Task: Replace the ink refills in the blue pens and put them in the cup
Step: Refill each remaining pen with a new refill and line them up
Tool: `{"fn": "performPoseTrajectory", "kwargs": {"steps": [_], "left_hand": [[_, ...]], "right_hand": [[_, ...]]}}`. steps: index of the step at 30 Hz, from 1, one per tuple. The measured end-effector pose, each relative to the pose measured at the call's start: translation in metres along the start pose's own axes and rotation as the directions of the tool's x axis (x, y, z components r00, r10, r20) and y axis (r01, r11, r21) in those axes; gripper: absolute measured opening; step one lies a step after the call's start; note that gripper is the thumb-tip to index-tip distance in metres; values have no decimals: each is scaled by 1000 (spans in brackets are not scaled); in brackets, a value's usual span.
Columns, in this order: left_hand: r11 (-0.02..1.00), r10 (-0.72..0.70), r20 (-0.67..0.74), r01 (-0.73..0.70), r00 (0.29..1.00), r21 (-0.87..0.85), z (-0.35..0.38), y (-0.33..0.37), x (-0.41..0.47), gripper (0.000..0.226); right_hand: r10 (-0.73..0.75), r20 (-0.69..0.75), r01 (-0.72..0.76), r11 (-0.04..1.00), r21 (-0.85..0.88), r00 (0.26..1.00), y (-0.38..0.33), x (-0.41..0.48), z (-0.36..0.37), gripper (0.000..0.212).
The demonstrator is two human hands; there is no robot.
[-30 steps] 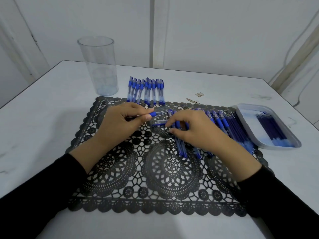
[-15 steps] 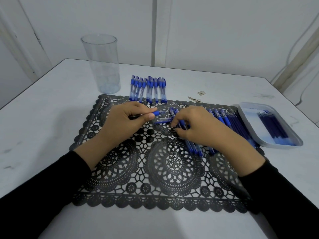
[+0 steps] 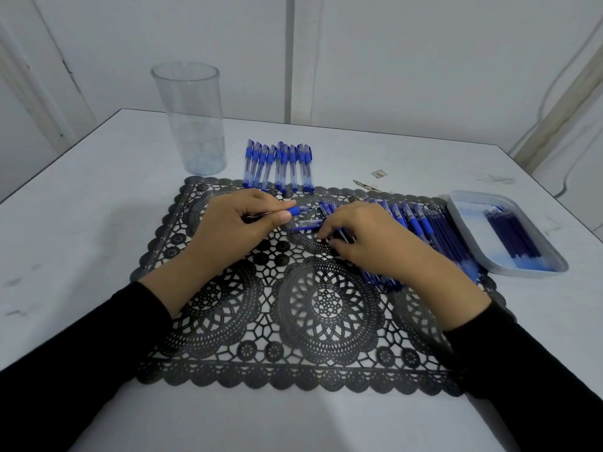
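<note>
My left hand (image 3: 238, 223) pinches a blue pen part (image 3: 298, 210) by its blue grip, the tip pointing right, above the black lace mat (image 3: 267, 321). Just to its right, my right hand (image 3: 365, 239) curls its fingers round a thin pen piece (image 3: 341, 237); a clear barrel (image 3: 305, 226) lies on the mat by it. A row of several capped blue pens (image 3: 279, 166) lies on the table behind the mat. More blue pens and refills (image 3: 434, 230) are piled at the mat's right end. The clear cup (image 3: 191, 119) stands at the back left with no pens in it.
A shallow grey tray (image 3: 470, 230) with several dark blue refills (image 3: 512, 236) sits at the right of the mat. Small scraps (image 3: 378, 173) lie on the white table behind it. A wall and cables rise beyond the table's far edge.
My right hand has drawn slightly back toward me over the pile of pens. My left hand keeps its pinch on the blue pen part and has hardly moved.
</note>
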State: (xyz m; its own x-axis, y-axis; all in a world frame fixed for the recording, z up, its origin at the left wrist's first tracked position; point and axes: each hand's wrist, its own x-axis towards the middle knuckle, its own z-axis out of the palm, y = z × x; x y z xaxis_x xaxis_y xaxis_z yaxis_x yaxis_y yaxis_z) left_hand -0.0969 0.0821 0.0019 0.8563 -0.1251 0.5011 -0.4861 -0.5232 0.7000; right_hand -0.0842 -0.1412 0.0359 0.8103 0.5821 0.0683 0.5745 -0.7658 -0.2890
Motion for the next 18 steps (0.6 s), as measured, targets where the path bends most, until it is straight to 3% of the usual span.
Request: {"fn": "performPoseTrajectory", "kwargs": {"steps": [5,9,13,18], "left_hand": [[1000,11,-6,-11,1000,-2,0,0,0,25],[999,43,-6,-43,999,-10,0,2,-1,25],[998,61,-9,-61,998,-17,1,2,-1,26],[997,75,0,-75,997,-23,1,2,-1,26]], "right_hand": [[95,-134,-50,950,308,986,4,-4,2,12],[162,-278,2,860,511,947,4,-5,3,10],[140,-383,72,869,490,913,-1,-8,4,11],[42,-500,130,943,306,865,-3,-9,4,7]]}}
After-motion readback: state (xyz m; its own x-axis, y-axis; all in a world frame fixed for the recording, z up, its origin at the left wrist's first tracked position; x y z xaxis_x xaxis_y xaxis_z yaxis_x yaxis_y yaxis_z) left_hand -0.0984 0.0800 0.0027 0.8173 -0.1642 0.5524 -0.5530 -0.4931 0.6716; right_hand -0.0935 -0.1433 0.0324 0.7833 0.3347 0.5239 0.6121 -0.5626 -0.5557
